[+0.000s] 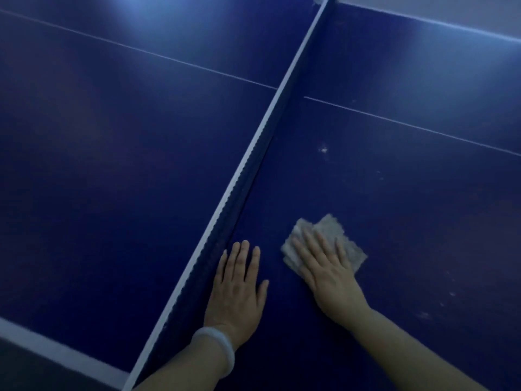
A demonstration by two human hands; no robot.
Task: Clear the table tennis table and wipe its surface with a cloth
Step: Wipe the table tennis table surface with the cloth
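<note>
The blue table tennis table [394, 193] fills the view, and its net [248, 176] runs from the bottom centre to the top right. My right hand [327, 269] presses flat, fingers straight, on a folded grey cloth [335, 232] on the half right of the net. My left hand [238, 286] rests flat on the same half, just beside the net, with a pale bracelet on its wrist. Whitish specks [323, 150] mark the surface beyond the cloth.
A thin white centre line [408, 125] crosses both halves. The white edge stripe [56, 351] of the left half lies at the bottom left, with dark floor beyond it. More faint smudges [423, 314] sit at the lower right.
</note>
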